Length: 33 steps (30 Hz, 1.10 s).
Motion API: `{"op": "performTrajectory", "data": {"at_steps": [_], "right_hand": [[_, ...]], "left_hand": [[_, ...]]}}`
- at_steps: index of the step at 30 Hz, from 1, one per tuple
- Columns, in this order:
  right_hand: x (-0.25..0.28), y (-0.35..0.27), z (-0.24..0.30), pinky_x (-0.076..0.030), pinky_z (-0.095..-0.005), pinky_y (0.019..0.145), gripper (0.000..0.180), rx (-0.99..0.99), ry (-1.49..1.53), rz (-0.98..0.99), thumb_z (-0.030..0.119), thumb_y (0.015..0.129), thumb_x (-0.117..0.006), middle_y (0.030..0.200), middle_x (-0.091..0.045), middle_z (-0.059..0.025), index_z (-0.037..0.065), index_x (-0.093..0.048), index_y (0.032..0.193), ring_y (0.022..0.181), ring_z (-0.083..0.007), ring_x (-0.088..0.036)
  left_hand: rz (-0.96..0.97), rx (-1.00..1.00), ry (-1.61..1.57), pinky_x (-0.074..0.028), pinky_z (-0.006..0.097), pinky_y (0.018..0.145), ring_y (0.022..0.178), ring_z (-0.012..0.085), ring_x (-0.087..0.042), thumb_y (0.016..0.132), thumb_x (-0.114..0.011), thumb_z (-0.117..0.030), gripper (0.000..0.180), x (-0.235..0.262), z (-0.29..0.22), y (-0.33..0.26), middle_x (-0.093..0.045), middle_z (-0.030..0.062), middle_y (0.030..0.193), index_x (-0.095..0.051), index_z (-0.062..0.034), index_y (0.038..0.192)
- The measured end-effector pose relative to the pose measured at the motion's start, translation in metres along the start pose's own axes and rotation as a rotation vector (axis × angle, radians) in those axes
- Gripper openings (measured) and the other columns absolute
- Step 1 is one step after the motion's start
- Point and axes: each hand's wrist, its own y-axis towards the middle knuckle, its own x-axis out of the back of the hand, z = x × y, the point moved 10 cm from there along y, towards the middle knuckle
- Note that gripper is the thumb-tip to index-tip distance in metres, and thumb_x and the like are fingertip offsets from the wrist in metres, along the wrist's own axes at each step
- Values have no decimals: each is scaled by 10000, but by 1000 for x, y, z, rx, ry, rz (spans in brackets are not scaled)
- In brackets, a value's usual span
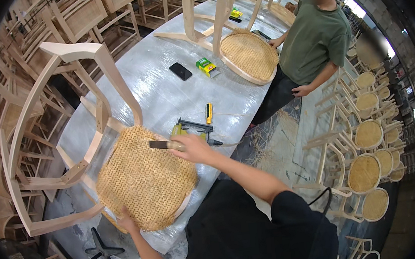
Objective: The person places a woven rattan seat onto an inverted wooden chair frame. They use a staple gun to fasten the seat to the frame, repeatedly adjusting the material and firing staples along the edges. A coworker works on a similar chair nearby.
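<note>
A wooden chair frame (102, 64) lies tipped on the table before me, its round seat of woven cane (145, 180) facing up. The cane's ragged edge overhangs the pale wooden rim. My right hand (192, 148) is closed round the wooden handle of a chisel (159, 144), whose wide, dark, flat blade points left above the far part of the seat. At the seat's near left edge, my left hand (126, 221) grips the cane and rim, with some fingers hidden. Just beyond my right hand, a green and black staple gun (192, 127) lies on the table.
A yellow utility knife (209, 113), a black phone (180, 71) and a green-yellow box (206, 67) lie on the grey table (157, 102). A co-worker in a green shirt (316, 44) stands by another cane-seated chair (249, 55). Stacked chair frames (79, 14) line the left; finished seats (364, 173) stand right.
</note>
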Motion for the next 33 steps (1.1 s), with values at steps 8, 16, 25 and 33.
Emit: {"op": "performTrajectory", "data": {"at_steps": [8,16,25,33], "right_hand": [[19,-108,-106,-564,-421,738,325,-350,201,-127,297,832,-784,896,-732,-188,19,-735,993,824,-385,-711],[16,-77,-119,-561,-413,724,365,-305,212,3,351,831,-761,893,-732,-186,31,-738,1004,796,-374,-710],[6,-44,-118,-556,-380,713,344,-233,301,2,311,832,-780,891,-735,-182,27,-736,1021,784,-349,-721],[15,-48,-154,-571,-380,769,368,-343,361,-40,315,842,-790,925,-758,-169,23,-738,1058,861,-267,-744]], "left_hand": [[79,-23,-63,-515,370,934,1155,239,-621,902,-792,-300,708,-28,-30,-13,-613,115,1356,-479,30,1444],[110,258,115,-528,377,895,1122,234,-634,937,-739,-391,706,-23,-11,-9,-627,125,1320,-470,1,1458],[175,142,352,-478,406,1004,1287,286,-550,926,-731,-457,762,-23,-22,3,-530,166,1459,-458,24,1450],[3,-95,192,-517,382,718,820,213,-669,940,-738,-244,298,-16,-24,23,-735,99,998,-702,22,1068]]}}
